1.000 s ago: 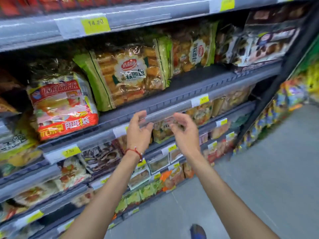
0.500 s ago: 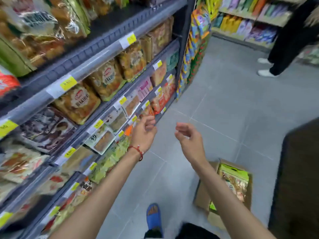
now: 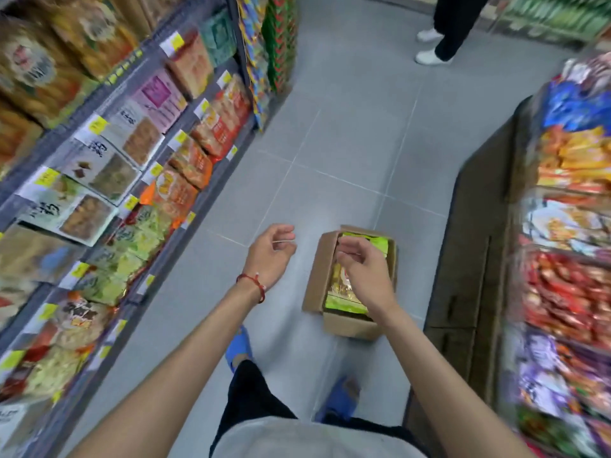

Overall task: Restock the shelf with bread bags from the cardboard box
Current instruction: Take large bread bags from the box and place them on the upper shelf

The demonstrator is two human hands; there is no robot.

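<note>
Down in the lower middle of the frame, right of centre, the cardboard box point(image 3: 347, 325) stands open on the grey tiled floor point(image 3: 347, 133). Bread bags point(image 3: 365, 242) with bright green ends lie inside it, with pale loaf colour showing through the clear wrap.

My right hand point(image 3: 363, 272) hovers in front of the box's open top, palm down, fingers loosely bent, with nothing in its grasp. I cannot tell whether it touches the bag under it. My left hand point(image 3: 271, 256) hangs just left of the box over bare floor, fingers softly curled and likewise empty. A red string bracelet point(image 3: 253, 283) circles that wrist.

Below my arms, at the bottom centre, are my two blue slippers point(image 3: 238, 347).

The shelf point(image 3: 71, 148) fills the whole left side, its grey rails carrying yellow price tags point(image 3: 97, 123) and rows of packaged baked goods, blurred toward the lower left corner.

Along the right edge stands a second rack point(image 3: 568, 226) of bright snack packets, also blurred. At the top right, well apart from me, are another person's dark trouser legs point(image 3: 453, 24) and white shoes.
</note>
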